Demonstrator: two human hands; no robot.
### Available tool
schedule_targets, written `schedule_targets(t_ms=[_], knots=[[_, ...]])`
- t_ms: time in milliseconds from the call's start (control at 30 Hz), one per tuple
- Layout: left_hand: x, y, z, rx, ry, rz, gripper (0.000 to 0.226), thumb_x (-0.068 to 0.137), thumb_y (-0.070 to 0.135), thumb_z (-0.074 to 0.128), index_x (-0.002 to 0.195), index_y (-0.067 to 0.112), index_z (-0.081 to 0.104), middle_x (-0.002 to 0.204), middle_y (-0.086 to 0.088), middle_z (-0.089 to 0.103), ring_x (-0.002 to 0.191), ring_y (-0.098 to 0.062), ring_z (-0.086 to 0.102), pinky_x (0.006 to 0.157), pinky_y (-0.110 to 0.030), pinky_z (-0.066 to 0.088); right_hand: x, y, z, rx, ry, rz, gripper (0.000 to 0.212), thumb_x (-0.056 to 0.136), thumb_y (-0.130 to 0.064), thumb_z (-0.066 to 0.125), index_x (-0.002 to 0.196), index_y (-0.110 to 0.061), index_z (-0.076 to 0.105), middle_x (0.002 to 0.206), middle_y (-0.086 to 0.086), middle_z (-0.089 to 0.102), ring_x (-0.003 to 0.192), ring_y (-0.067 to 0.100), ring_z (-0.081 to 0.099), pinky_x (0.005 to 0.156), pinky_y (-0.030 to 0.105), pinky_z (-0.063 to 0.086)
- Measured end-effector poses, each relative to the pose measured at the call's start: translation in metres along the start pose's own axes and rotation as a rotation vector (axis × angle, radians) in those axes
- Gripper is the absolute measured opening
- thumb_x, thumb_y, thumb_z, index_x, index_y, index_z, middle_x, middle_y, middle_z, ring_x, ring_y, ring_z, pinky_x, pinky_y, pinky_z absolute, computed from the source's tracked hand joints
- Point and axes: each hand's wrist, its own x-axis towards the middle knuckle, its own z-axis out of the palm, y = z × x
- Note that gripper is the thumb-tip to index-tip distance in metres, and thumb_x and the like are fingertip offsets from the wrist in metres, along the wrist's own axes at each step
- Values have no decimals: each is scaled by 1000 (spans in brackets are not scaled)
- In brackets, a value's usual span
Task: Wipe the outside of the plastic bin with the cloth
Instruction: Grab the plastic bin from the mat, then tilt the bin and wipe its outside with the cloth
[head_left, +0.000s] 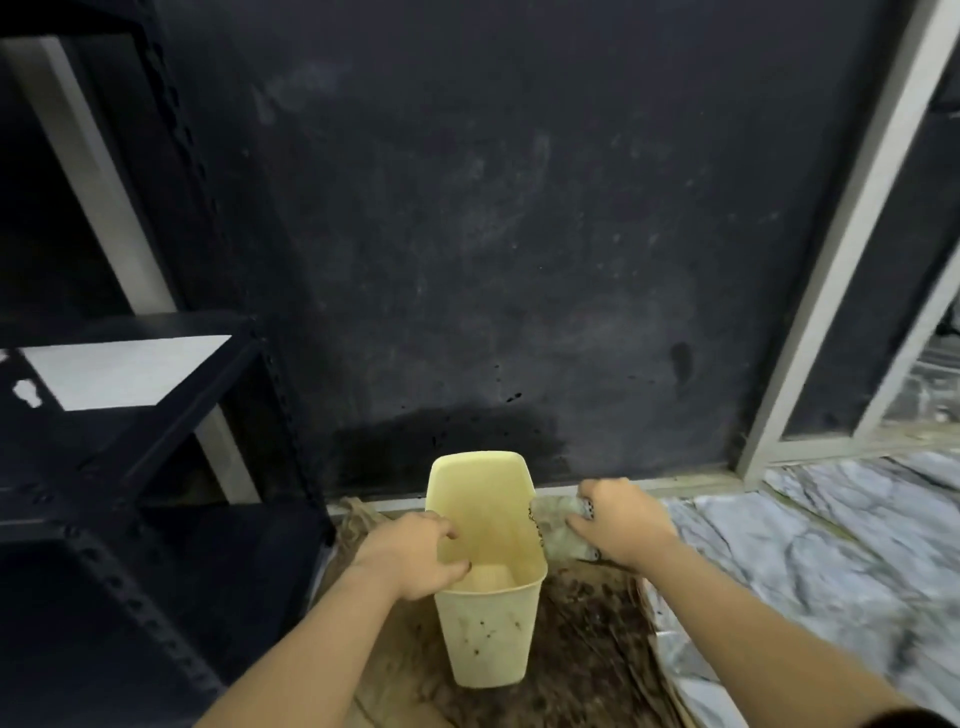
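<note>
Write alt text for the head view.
A person's left hand grips the rim of an upright pale yellow plastic bin while the right hand presses a cloth against its outer right side, beside a dark wall.

A pale yellow plastic bin is standing upright and open on the floor, dark spots speckling its near side, a crumpled greyish cloth pressing against its right wall.
</note>
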Motion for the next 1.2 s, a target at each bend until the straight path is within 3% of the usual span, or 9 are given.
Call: schedule_targets(t_ms=[133, 333, 433, 667, 767, 867, 1000, 1100, 1200], knots=[[-30, 17, -8, -17, 29, 18, 60, 79, 57, 51, 132, 29, 50, 140, 6, 52, 123, -17, 51, 97, -36, 47, -39, 4, -16, -62, 28, 7, 15, 86, -31, 49, 83, -16, 50, 88, 6, 64, 82, 26, 60, 58, 30, 39], [-48, 35, -6, 13, 15, 31, 58, 79, 56, 51, 131, 30, 51, 135, 3, 56, 120, -20, 54, 94, -36, 48, -59, 5, -26, -85, 69, 32, 17, 86, -30, 50, 88, -14, 53, 90, 6, 63, 80, 26, 60, 58, 29, 39], [-43, 43, 2, 8, 12, 36, 58, 79, 57, 49, 131, 30, 52, 134, 5, 57, 119, -20, 55, 94, -37, 49, -53, 10, -14, -115, 50, 20, 15, 87, -31, 48, 83, -16, 51, 93, 7, 66, 84, 27, 61, 59, 29, 38], [1, 53, 32, -110, -81, 20, 59, 81, 51, 50, 134, 27, 48, 134, 3, 57, 117, -22, 55, 83, -31, 44, -18, 24, 32, -80, -47, 85, 28, 88, -31, 46, 108, -15, 58, 103, 6, 67, 92, 24, 62, 65, 28, 44], [27, 60, 47, -212, -145, 3, 65, 84, 47, 51, 143, 23, 38, 142, -1, 51, 126, -24, 50, 100, -35, 44, -4, 30, 57, 67, -109, 143, 28, 85, -33, 51, 102, -14, 61, 90, 3, 66, 81, 21, 61, 63, 27, 45], [51, 64, 58, -233, -211, 10, 66, 85, 46, 53, 144, 21, 36, 143, -4, 50, 128, -26, 49, 105, -38, 41, 5, 37, 76, 240, -149, 192, 26, 80, -34, 56, 91, -11, 63, 84, 5, 66, 76, 21, 61, 60, 27, 44], [73, 65, 68, -333, -243, 0, 69, 83, 46, 56, 144, 20, 36, 138, -3, 54, 123, -23, 52, 103, -34, 42, 15, 40, 91, 441, -105, 167, 16, 75, -27, 61, 70, -12, 63, 72, 0, 68, 70, 14, 59, 61, 26, 44], [79, 63, 74, -428, -252, -1, 67, 82, 39, 60, 142, 17, 39, 130, -4, 59, 116, -21, 56, 93, -27, 43, 20, 33, 97, 492, -92, 133, 33, 75, -22, 64, 47, -20, 47, 47, -7, 48, 49, 2, 43, 46, 17, 33], [77, 59, 75, -523, -225, -1, 54, 80, 29, 60, 131, 15, 51, 116, -5, 66, 105, -21, 62, 88, -29, 48, 22, 25, 100, 569, -87, 132, 33, 76, -19, 64, 47, -20, 48, 43, -8, 44, 45, -1, 38, 44, 16, 33]])
